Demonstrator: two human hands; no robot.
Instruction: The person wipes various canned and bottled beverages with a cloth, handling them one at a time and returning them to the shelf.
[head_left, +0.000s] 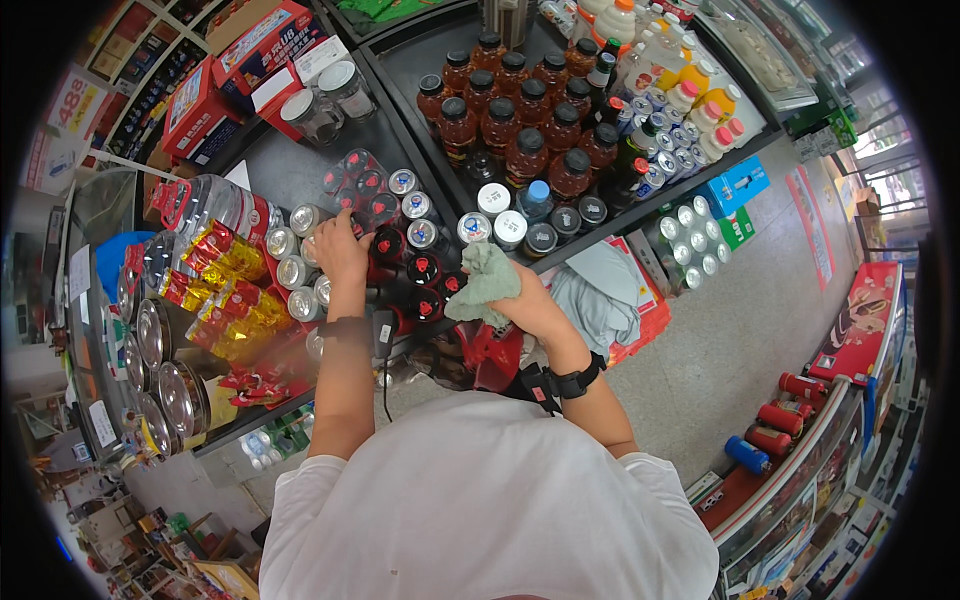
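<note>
My right hand (531, 301) grips a crumpled pale green cloth (486, 283) above the table's front edge. Close by the cloth stand cans with black tops and red pull tabs (425, 268). My left hand (342, 252) reaches down between silver-topped cans (302, 220) and a clear-wrapped pack of bottles with dark and red tops (369, 184). Its fingertips touch the near side of that group. Whether the fingers close on a can or bottle is hidden. Just right of the pack stand cans with blue and red pull tabs (416, 205).
Amber drink bottles with black caps (527, 154) crowd the right table. Gold-and-red packets (236, 289) and large round tins (180, 397) lie at left. Glass jars (309, 114) stand behind. Below the table edge are a grey cloth (600, 289) and a wrapped can pack (694, 241).
</note>
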